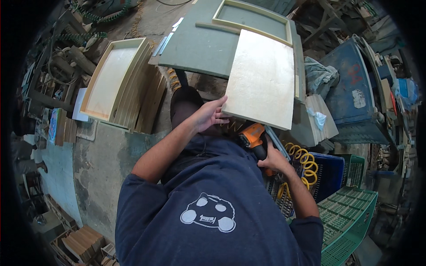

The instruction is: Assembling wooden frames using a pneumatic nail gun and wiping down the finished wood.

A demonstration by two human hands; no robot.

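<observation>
Head view: works on a concrete workshop floor [95, 166], at a grey-green counter [195, 51]. Touches the near-left corner of a pale board [262, 77], overhanging the counter's near edge, with the left hand [207, 116] spread; wraps the right hand [276, 160] around an orange nail gun [254, 134]. Has floor leftward, a green crate [348, 213] close on the right.

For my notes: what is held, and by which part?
Right grip holds the orange tool by its handle; left grip is at the board's near-left corner, hold unclear.
</observation>
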